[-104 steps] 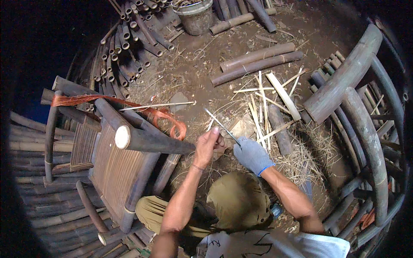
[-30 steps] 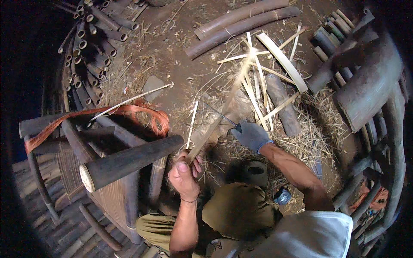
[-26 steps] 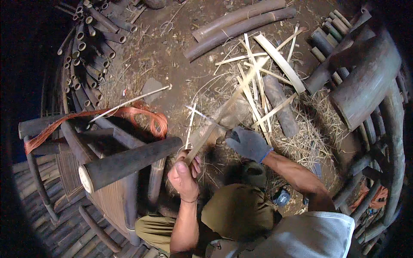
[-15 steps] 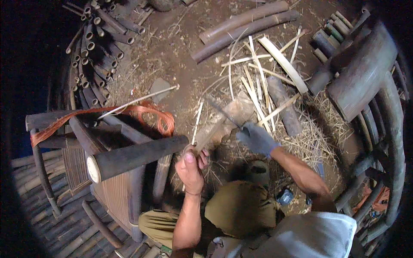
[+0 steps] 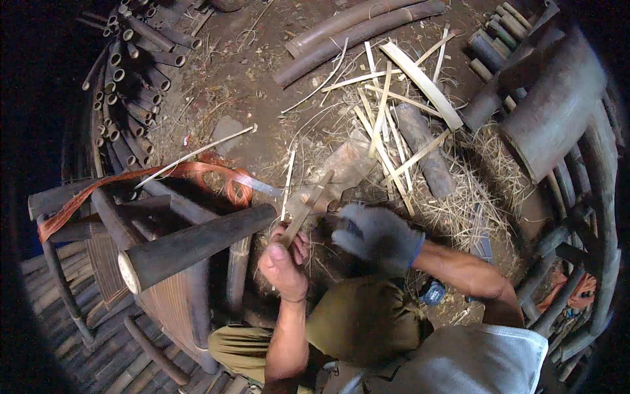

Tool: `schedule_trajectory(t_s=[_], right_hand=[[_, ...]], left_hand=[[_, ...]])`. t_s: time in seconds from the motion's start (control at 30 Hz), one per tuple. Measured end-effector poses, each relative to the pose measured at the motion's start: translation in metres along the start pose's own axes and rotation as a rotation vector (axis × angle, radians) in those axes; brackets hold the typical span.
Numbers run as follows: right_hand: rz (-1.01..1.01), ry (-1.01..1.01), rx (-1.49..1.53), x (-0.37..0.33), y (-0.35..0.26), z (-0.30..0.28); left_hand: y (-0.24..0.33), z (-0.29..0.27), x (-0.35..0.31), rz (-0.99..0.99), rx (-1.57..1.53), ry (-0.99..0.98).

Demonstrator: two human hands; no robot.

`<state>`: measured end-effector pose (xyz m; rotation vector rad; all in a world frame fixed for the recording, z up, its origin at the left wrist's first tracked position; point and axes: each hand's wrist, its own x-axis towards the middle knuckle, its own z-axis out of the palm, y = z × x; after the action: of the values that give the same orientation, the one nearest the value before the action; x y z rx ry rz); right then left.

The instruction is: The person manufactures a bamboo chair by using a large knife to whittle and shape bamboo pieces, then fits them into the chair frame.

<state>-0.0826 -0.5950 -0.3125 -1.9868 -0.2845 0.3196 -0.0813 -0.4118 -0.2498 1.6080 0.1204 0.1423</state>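
Note:
My bare left hand is closed around the lower end of a short split bamboo strip. The strip slants up and away, toward the middle of the view. To its right, my right hand in a grey glove is curled and smeared by motion. It grips a knife whose handle is hidden in the glove. A pale, blurred knife blade shows left of the strip, in line with the glove. Under the strip's far end is a light brown block-like piece on the ground.
At my left stands a bamboo frame with orange ribbon across it. Ahead lie split bamboo strips, shavings and two long dark poles. Cut bamboo tubes are stacked far left; thick bamboo furniture curves along the right.
My right hand has come left and nearer to me, and the knife blade has swung left past the strip. A thin curved strip ahead has shifted left. The whole view has shifted slightly.

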Motion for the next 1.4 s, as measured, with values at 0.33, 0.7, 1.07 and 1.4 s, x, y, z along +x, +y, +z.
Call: schedule_trajectory(t_s=[0.33, 0.7, 1.07, 1.4], right_hand=[[0.108, -0.028, -0.003, 0.013, -0.016, 0.002], [0.193, -0.092, -0.079, 0.024, 0.023, 0.007], [-0.107, -0.091, -0.235, 0.023, 0.005, 0.004], [0.015, 0.039, -0.075, 0.018, 0.039, 0.017]], left_hand=[[-0.006, -0.019, 0.003, 0.018, -0.025, -0.026], [-0.005, -0.018, 0.011, 0.069, -0.058, -0.040], [0.000, -0.016, 0.008, 0.024, -0.034, -0.042], [-0.001, -0.019, 0.001, 0.008, 0.006, -0.012]])
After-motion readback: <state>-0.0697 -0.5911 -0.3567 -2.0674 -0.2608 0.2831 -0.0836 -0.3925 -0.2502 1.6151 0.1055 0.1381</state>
